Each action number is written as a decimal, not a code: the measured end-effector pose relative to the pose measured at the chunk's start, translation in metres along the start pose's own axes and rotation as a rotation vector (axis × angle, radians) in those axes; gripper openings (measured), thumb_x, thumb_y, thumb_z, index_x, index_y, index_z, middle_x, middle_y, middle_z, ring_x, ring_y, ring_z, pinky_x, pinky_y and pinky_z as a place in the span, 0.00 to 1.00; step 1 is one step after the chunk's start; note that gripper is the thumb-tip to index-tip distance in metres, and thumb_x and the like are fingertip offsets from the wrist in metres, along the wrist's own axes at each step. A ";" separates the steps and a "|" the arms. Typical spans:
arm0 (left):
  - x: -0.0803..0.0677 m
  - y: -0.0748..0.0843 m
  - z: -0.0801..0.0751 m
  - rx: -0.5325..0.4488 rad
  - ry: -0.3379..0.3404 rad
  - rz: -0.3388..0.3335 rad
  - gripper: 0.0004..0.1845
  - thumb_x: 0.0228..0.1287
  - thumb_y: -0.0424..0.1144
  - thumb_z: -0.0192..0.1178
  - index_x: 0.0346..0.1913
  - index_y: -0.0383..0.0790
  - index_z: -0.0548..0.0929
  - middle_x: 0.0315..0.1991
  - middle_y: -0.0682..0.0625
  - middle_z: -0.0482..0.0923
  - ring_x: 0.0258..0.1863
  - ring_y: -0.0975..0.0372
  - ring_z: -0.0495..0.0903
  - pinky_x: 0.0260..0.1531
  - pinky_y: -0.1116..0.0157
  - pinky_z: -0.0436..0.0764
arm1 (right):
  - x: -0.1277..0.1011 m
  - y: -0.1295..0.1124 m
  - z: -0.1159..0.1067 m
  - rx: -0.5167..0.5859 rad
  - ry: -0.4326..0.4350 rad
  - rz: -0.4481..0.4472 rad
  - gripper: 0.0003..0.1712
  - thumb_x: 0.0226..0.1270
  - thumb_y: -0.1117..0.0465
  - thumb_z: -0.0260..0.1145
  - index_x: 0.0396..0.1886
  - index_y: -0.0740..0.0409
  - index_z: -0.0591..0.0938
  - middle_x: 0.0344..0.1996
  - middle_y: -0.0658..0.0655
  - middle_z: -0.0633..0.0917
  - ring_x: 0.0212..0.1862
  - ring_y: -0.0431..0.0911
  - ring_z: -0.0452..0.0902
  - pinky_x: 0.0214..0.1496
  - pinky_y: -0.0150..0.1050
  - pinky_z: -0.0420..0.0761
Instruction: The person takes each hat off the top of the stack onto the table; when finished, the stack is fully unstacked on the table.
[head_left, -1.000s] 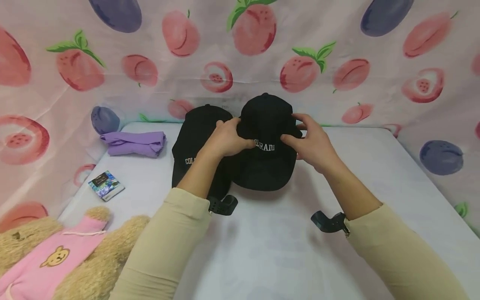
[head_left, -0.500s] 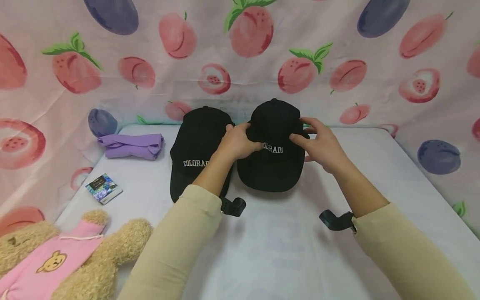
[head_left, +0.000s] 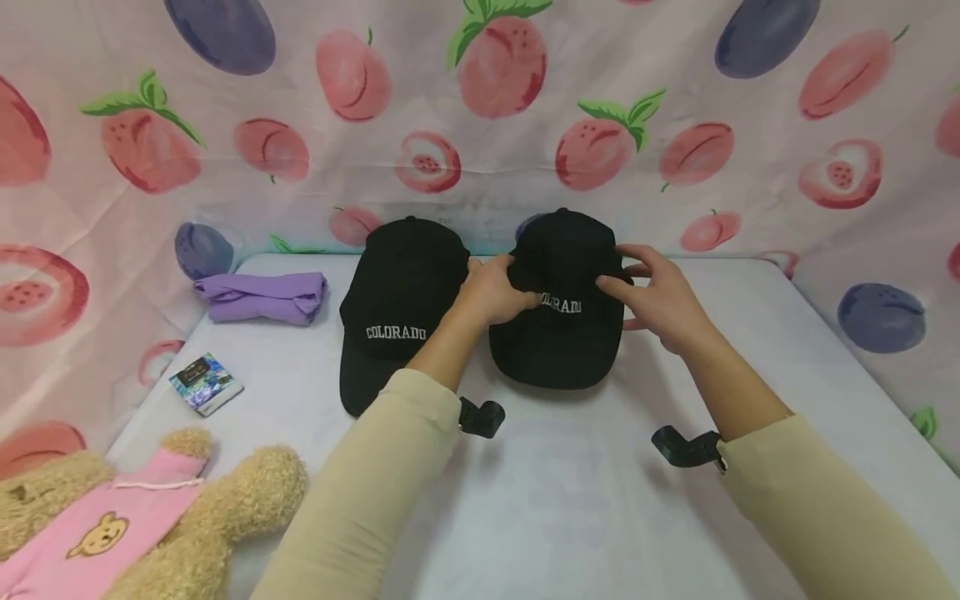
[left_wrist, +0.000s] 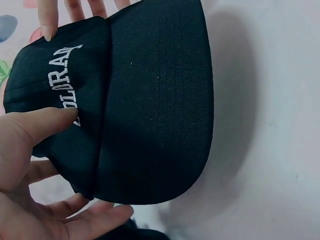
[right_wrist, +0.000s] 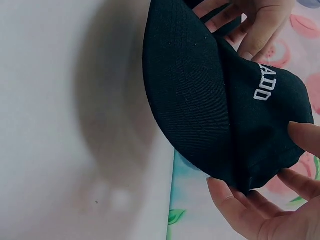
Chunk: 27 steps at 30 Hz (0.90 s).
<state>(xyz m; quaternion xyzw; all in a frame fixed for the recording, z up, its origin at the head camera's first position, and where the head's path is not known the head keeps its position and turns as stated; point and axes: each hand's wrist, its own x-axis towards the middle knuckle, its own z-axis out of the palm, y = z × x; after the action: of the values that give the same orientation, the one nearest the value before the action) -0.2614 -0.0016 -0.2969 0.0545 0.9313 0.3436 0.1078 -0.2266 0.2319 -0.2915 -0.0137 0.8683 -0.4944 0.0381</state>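
Head view: my left hand (head_left: 495,293) and right hand (head_left: 663,298) hold the black "COLORADO" cloth cap (head_left: 562,333), fingers curled on its crown, beside a matching black cap (head_left: 397,300).

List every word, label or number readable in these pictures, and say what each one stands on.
"COLORADO": white stitching on the front of the left black cap.
"COLORADO", partly covered by the left hand: front of the right black cap, which both hands hold.
Small printed packet: text too small to read.
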 end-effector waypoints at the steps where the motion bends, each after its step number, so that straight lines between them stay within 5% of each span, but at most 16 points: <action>1: 0.001 0.001 0.002 -0.001 -0.001 0.001 0.42 0.69 0.53 0.66 0.81 0.46 0.62 0.79 0.33 0.53 0.75 0.39 0.62 0.71 0.44 0.70 | 0.000 0.002 -0.001 0.002 0.000 0.004 0.44 0.77 0.50 0.62 0.85 0.52 0.53 0.79 0.71 0.59 0.67 0.69 0.73 0.51 0.58 0.84; 5: 0.003 0.003 0.007 -0.004 0.006 0.003 0.41 0.69 0.53 0.66 0.80 0.45 0.63 0.79 0.33 0.54 0.78 0.38 0.56 0.74 0.43 0.66 | 0.001 0.007 -0.005 0.010 0.001 0.019 0.45 0.77 0.52 0.62 0.85 0.52 0.52 0.79 0.72 0.57 0.67 0.70 0.73 0.52 0.58 0.84; 13: 0.010 0.005 0.026 -0.030 0.006 0.021 0.43 0.67 0.52 0.68 0.81 0.46 0.63 0.73 0.35 0.62 0.71 0.45 0.69 0.68 0.46 0.74 | 0.000 0.021 -0.014 0.004 0.017 0.032 0.45 0.77 0.51 0.62 0.85 0.53 0.51 0.78 0.74 0.57 0.68 0.70 0.72 0.53 0.59 0.84; 27: 0.025 0.022 0.058 -0.128 0.028 0.055 0.41 0.67 0.49 0.69 0.79 0.44 0.65 0.73 0.37 0.65 0.72 0.47 0.68 0.70 0.49 0.73 | 0.002 0.043 -0.033 0.023 0.100 0.056 0.43 0.76 0.51 0.63 0.84 0.54 0.56 0.77 0.75 0.60 0.66 0.67 0.71 0.51 0.55 0.86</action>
<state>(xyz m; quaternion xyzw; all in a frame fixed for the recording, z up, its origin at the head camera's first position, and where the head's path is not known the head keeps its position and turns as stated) -0.2709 0.0562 -0.3293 0.0682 0.9070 0.4061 0.0886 -0.2302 0.2824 -0.3119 0.0359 0.8634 -0.5031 0.0087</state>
